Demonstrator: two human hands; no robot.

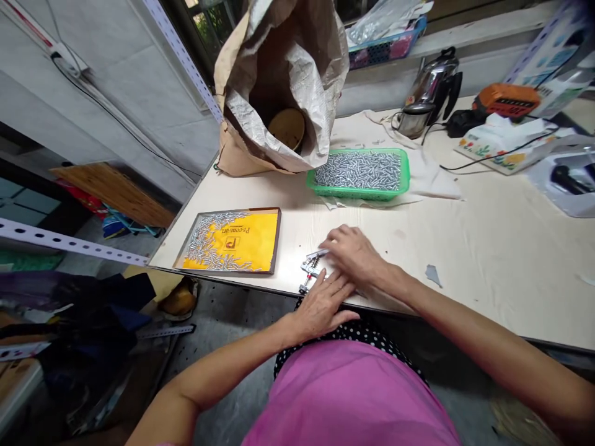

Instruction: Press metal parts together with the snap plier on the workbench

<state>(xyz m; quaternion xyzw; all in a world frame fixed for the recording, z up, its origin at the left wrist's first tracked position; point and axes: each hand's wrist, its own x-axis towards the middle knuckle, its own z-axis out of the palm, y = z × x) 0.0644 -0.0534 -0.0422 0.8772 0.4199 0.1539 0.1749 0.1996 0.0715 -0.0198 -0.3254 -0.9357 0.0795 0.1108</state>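
At the table's front edge sits a small metal spring-loaded device (310, 266) with a lever, a dark coil spring and a red spot. My right hand (356, 253) rests over its upper part, fingers bent round the end of the lever. Just below, my left hand (325, 303) lies with fingers stretched toward the device's base and the thumb apart. Both hands' fingertips lie close together, and part of the device is hidden under them. Left of it stands a shallow tray (277, 241) with a yellow lining, holding many small silvery metal pins (204, 241).
A green basket (357, 194) full of similar metal pins stands behind the hands. A large open paper sack (237, 152) with a round container inside is at the back left. Kettle (434, 80), metal cup (413, 121) and orange tool battery (506, 99) sit back right. A grey scrap (433, 274) lies right.
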